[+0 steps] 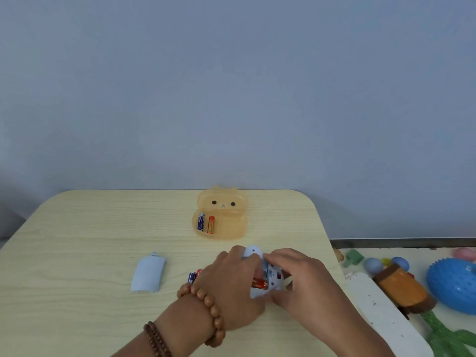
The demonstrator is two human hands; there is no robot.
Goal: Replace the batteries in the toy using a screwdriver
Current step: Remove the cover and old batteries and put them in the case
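A pale blue toy (270, 279) lies on the wooden table (103, 228), its battery bay facing up with an orange battery (258, 282) in it. My left hand (229, 282) covers the toy's left side, fingers at the battery. My right hand (306, 282) grips the toy's right side. The pale blue battery cover (149, 274) lies apart to the left. Two loose batteries (194, 275) peek out beside my left wrist. An open orange bear-faced case (221, 215) further back holds a blue battery (201, 221) and an orange battery (211, 224). No screwdriver is visible.
The table's right edge runs close to my right hand. Beyond it on the floor lie a white board (386, 315), a brown and orange toy (404, 287), a spiky blue ball (453, 284), small balls and green plastic pieces. A grey-blue wall stands behind.
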